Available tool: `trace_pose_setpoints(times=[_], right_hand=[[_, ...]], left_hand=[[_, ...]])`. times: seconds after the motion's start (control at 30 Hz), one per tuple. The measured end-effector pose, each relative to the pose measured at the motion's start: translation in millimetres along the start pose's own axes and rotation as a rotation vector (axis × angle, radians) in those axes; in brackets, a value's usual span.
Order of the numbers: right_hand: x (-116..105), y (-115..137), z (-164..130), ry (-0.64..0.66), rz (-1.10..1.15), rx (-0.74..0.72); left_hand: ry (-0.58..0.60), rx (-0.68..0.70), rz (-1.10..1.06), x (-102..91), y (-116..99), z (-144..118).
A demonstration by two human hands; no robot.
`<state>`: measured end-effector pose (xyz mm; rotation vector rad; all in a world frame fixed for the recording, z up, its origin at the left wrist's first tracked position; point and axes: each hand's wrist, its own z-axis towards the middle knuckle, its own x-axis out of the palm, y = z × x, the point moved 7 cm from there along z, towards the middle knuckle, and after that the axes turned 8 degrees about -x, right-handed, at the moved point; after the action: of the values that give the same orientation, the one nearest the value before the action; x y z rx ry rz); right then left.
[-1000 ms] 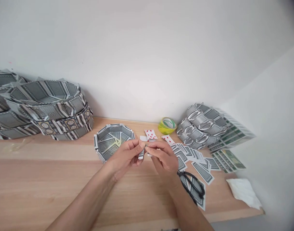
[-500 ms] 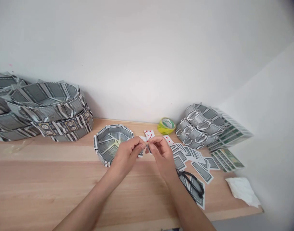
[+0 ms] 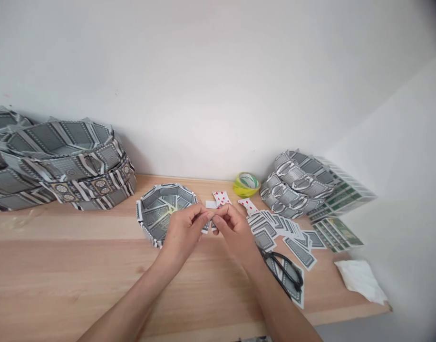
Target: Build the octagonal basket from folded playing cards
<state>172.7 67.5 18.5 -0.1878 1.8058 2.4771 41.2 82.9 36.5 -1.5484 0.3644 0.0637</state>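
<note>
My left hand [image 3: 186, 227] and my right hand [image 3: 235, 232] meet fingertip to fingertip above the table, both closed in a pinch on a playing card [image 3: 213, 225]. Fingers hide most of that card, so its fold cannot be made out. Just left of my left hand stands a shallow round basket [image 3: 141, 216] of folded cards with yellowish tape across its inside bottom. Beyond my fingertips lie folded cards with red diamonds, one [image 3: 221, 198] near the middle and another [image 3: 247, 206] to its right.
Loose grey-backed cards [image 3: 266, 223] spread to the right, with black-handled scissors [image 3: 285, 270] nearer. Behind are a yellow tape roll [image 3: 245, 185] and a small card basket [image 3: 292, 185]. A large card basket [image 3: 71, 166] stands left. A white packet [image 3: 360, 280] lies by the table's right edge.
My fingertips have drawn closer together, and my right hand has shifted slightly left. The card piece between them shows less than before. The view has shifted a little.
</note>
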Motion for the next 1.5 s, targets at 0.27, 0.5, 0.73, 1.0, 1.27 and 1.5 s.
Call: trace_pose_setpoints(times=[0.27,0.5,0.73,1.0,1.27,1.5], right_hand=[[-7,14,-7,-0.199,-0.273,-0.151],[-9,11,-11,-0.245,-0.213,-0.141],[-7,18,-8,-0.202,-0.257,-0.203],[-11,23,-1,-0.093,-0.343,-0.221],[-12,28,1,0.006,-0.489,-0.302],[-9,35,-2,0.022,-0.551,-0.357]], left_hand=[[0.179,-0.045,-0.169,12.2,1,2],[0.197,-0.075,-0.266,9.0,-1,2],[0.168,-0.084,-0.255,10.3,3,3],[0.150,-0.080,-0.126,8.1,3,4],[0.037,0.179,0.078,4.5,-12,-2],[0.066,0.290,0.149,7.0,-11,-5]])
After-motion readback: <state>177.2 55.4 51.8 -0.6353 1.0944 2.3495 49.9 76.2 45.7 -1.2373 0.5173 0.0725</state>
